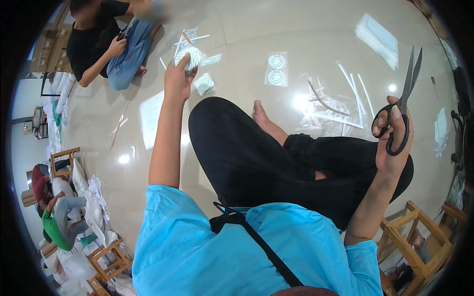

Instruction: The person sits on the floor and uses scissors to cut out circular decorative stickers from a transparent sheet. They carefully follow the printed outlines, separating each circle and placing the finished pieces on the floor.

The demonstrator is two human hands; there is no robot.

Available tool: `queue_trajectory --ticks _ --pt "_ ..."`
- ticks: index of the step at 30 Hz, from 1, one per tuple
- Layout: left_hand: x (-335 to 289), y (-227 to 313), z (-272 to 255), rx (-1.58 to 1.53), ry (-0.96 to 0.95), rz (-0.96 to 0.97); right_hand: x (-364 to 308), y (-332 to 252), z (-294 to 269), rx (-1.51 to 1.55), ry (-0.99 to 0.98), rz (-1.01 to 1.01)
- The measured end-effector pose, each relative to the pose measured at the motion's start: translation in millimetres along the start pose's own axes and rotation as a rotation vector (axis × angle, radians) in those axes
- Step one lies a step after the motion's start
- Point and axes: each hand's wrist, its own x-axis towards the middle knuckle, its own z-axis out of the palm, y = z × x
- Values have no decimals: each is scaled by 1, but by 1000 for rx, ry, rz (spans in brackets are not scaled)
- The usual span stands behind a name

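My right hand [390, 129] is raised at the right, fingers through the black handles of large scissors [406, 91]; their metal blades point up, slightly parted, with nothing between them. At the upper left my left arm stretches out, and my left hand [178, 80] pinches a rounded white cutout with green print [189, 56], perhaps a small stack. Just below that on the floor lies a similar white and green pile [204, 84]. A clear sheet with two round green printed designs [277, 69] rests farther right on the tiles.
White strips and clear offcuts [331, 111] lie scattered before my right knee. A stack of white sheets [377, 37] is at the far right, more sheets [151, 118] at the left. A co-worker [101, 44] sits at the upper left with scissors. Wooden stools [419, 241] stand lower right.
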Motion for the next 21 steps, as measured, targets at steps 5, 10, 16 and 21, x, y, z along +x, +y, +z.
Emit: queue_trajectory --ticks 5,10,16,21 --pt "22 -61 -61 14 152 -119 10 19 9 -83 -25 58" --pt "42 -108 -85 216 242 -30 16 31 15 -133 -2 103" --pt "55 -148 -94 605 248 232 21 41 15 -169 -14 127" --pt "49 -141 -95 294 221 47 22 44 15 -192 -38 115"
